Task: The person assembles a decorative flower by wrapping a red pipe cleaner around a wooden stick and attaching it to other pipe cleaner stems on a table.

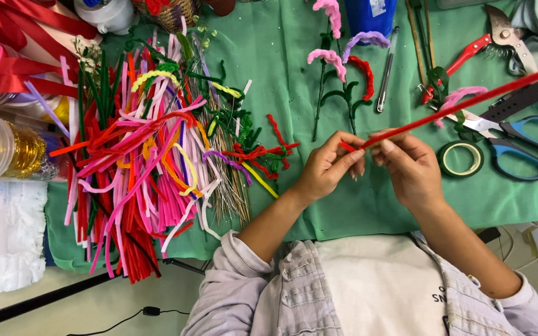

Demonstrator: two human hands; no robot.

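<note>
Red pipe cleaner point(462, 102), long and straight, runs from the upper right edge of the frame down to a person's two hands, held above a green cloth-covered table point(281, 81).

At far left sit loops of red ribbon point(26, 37) and a clear plastic tub holding gold wire point(23, 149). Beside them sprawls a big heap of pipe cleaners point(138, 168) in red, pink, white, green and yellow, with a bundle of thin bare wires point(228, 186) at its right edge.

At centre, the left hand point(328, 168) pinches the short red end of the stem between thumb and fingertips. The right hand point(409, 165), touching the left, is closed around the stem just beyond, with the rest of its length slanting away over the table. Above the hands lie finished pipe-cleaner flowers point(344, 62) on green stems, pink, purple and red, and a slim pen-like tool point(386, 71).

To the right lie a roll of green floral tape point(461, 158), blue-handled scissors point(524, 146) and red-handled pruning shears point(499, 37).

The grip on the end looks slight: judged from here, the short tip could slip from the left fingers if the bend is forced, and the wire core at the cut end could prick a fingertip. The long free end hovers over the scissors and tape and could catch them if it swings.
</note>
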